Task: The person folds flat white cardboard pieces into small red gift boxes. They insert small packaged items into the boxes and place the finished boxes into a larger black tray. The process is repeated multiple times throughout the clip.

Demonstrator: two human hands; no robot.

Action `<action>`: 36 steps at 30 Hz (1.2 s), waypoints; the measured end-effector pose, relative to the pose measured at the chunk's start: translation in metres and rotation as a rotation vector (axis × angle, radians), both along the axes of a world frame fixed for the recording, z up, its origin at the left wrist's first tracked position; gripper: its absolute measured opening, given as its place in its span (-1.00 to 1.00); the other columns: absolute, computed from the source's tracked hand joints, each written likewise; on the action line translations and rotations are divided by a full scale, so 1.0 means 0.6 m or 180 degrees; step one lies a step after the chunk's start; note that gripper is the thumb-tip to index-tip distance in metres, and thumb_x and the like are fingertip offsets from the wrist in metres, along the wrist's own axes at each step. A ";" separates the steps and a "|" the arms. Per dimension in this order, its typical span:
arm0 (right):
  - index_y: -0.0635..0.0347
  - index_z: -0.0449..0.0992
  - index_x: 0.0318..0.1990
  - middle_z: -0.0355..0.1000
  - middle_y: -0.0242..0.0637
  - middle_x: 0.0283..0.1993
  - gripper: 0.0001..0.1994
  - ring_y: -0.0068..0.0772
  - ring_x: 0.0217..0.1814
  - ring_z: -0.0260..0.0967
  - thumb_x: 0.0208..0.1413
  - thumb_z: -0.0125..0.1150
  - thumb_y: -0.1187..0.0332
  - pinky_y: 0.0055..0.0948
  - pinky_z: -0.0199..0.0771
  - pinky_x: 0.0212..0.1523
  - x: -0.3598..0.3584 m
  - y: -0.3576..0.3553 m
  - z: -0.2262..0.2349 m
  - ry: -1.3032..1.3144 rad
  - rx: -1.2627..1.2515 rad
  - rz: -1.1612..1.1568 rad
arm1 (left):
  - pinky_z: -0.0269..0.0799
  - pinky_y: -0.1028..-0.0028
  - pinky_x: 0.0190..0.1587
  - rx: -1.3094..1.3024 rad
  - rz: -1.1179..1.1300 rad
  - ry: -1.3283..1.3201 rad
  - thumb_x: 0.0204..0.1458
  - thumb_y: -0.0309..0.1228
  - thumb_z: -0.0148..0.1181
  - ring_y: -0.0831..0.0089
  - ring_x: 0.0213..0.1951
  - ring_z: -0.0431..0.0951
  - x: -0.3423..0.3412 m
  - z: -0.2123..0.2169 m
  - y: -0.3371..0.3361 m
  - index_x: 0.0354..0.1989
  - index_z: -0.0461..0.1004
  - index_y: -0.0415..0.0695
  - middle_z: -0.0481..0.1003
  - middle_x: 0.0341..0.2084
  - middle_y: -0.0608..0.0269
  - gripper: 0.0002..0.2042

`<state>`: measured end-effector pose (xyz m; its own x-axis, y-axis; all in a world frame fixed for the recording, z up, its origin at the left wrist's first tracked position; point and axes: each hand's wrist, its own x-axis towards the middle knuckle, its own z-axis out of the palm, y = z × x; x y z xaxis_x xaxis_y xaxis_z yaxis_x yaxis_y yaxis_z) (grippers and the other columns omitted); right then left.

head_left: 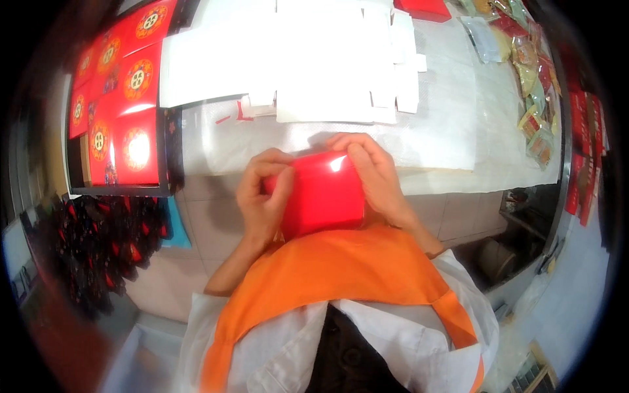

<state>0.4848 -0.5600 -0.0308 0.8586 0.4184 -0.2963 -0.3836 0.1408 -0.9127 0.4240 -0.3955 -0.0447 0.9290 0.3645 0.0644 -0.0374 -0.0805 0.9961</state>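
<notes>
A glossy red box (324, 193) is held close against my orange apron, just off the table's front edge. My left hand (264, 190) grips its far left corner, thumb and fingers bent together there. On the opposite side, my right hand (373, 171) has its thumb on the top near the far right corner, with the fingers curled over the far edge. The underside of the box is hidden from view. Flat white cardboard blanks (327, 62) lie stacked on the table just beyond my hands.
At the left, a dark-sided tray (169, 150) holds several red boxes with round yellow emblems (137, 80). Small filled packets (524, 62) lie along the table's right side. Another red box (424, 8) sits at the far edge. Dark red-and-black items (105, 245) hang at lower left.
</notes>
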 end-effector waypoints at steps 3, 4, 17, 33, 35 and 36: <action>0.28 0.36 -0.21 0.34 -0.25 -0.11 -0.77 -0.52 -0.07 0.25 0.19 -0.23 0.36 -0.55 0.22 -0.01 0.005 -0.004 0.000 -0.0275 -0.0363 0.0266 | 0.28 0.55 -0.16 0.0073 -0.0034 0.0200 -0.07 -0.62 0.06 0.47 -0.27 0.40 -0.003 0.001 0.001 -0.45 0.35 -0.24 0.41 -0.34 0.20 -0.96; 0.27 0.36 -0.19 0.34 -0.25 -0.12 -0.76 -0.52 -0.07 0.25 0.19 -0.23 0.34 -0.56 0.22 -0.01 -0.004 -0.005 0.003 -0.0450 -0.0706 0.0414 | 0.27 0.54 -0.15 0.0075 -0.0040 0.0224 -0.06 -0.61 0.05 0.46 -0.26 0.39 -0.007 0.005 0.003 -0.43 0.35 -0.23 0.41 -0.33 0.20 -0.96; 0.36 0.40 -0.22 0.28 -0.18 0.02 -0.79 -0.42 0.06 0.22 0.15 -0.21 0.49 -0.51 0.17 0.08 -0.009 -0.025 -0.030 -0.1242 -0.0392 0.0265 | 0.27 0.62 -0.29 -0.0397 0.0029 0.0817 -0.05 -0.56 0.07 0.53 -0.37 0.37 -0.007 0.037 -0.011 -0.56 0.28 -0.24 0.43 -0.38 0.25 -0.88; 0.24 0.40 -0.13 0.39 -0.31 -0.15 -0.74 -0.57 -0.07 0.26 0.15 -0.07 0.27 -0.55 0.23 0.00 -0.001 -0.013 -0.035 -0.0287 -0.0805 0.0428 | 0.25 0.49 -0.09 0.0132 -0.0275 0.0481 -0.01 -0.51 0.00 0.43 -0.22 0.37 -0.021 -0.026 0.010 -0.36 0.34 -0.21 0.40 -0.33 0.20 -0.94; 0.25 0.40 -0.14 0.41 -0.31 -0.17 -0.75 -0.55 -0.09 0.28 0.15 -0.06 0.29 -0.55 0.24 0.00 -0.008 -0.014 -0.049 -0.0298 -0.0848 0.0289 | 0.24 0.48 -0.07 -0.0069 -0.0215 0.0470 -0.01 -0.52 0.03 0.40 -0.20 0.38 -0.027 -0.054 0.013 -0.37 0.35 -0.21 0.41 -0.31 0.18 -0.94; 0.26 0.41 -0.17 0.41 -0.31 -0.18 -0.78 -0.55 -0.10 0.30 0.15 -0.07 0.33 -0.56 0.25 -0.02 -0.011 -0.011 -0.038 -0.0333 -0.0744 0.0210 | 0.24 0.49 -0.07 -0.0065 -0.0269 0.0442 -0.02 -0.53 0.04 0.41 -0.19 0.39 -0.025 -0.042 0.012 -0.37 0.35 -0.21 0.42 -0.29 0.18 -0.94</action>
